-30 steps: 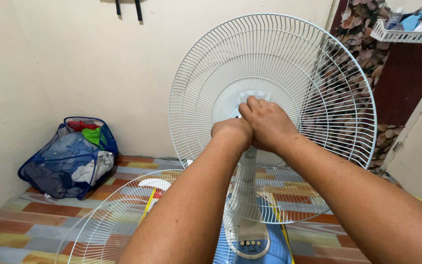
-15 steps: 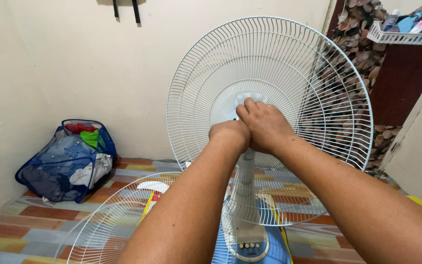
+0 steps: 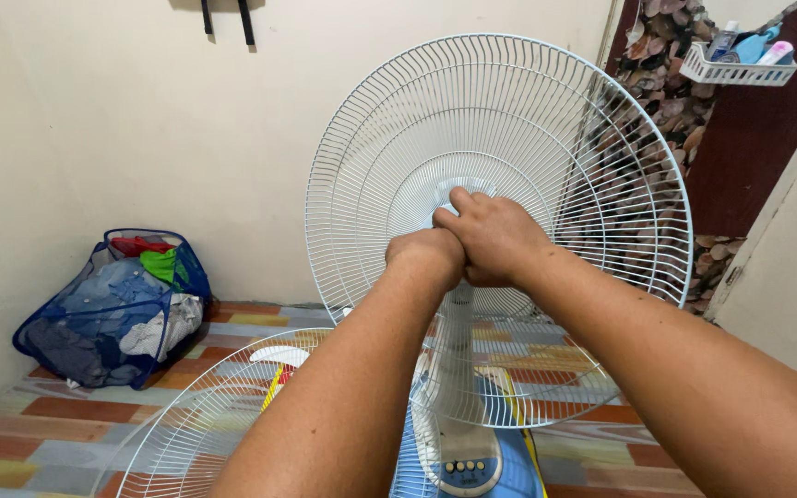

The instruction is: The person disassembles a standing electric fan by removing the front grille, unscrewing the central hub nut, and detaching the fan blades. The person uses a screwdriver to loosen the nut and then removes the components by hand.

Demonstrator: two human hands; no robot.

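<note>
A white standing fan's rear wire grille (image 3: 546,120) stands upright in front of me, with no blades on it. Both my hands meet at its pale round hub (image 3: 458,189). My left hand (image 3: 423,256) is a closed fist at the hub, and what it grips is hidden. My right hand (image 3: 493,236) lies against the left, its fingers curled onto the hub. The fan's post and control panel (image 3: 461,458) stand below my arms.
The detached front grille (image 3: 205,424) lies flat on the patterned floor at the lower left. A blue mesh bag of clothes (image 3: 108,309) sits in the left corner. A white wall basket (image 3: 735,65) with bottles hangs at the top right, beside a stone-faced wall.
Both hands stay at the hub. The right hand's fingers have shifted a little over it, and the view has dipped slightly.
</note>
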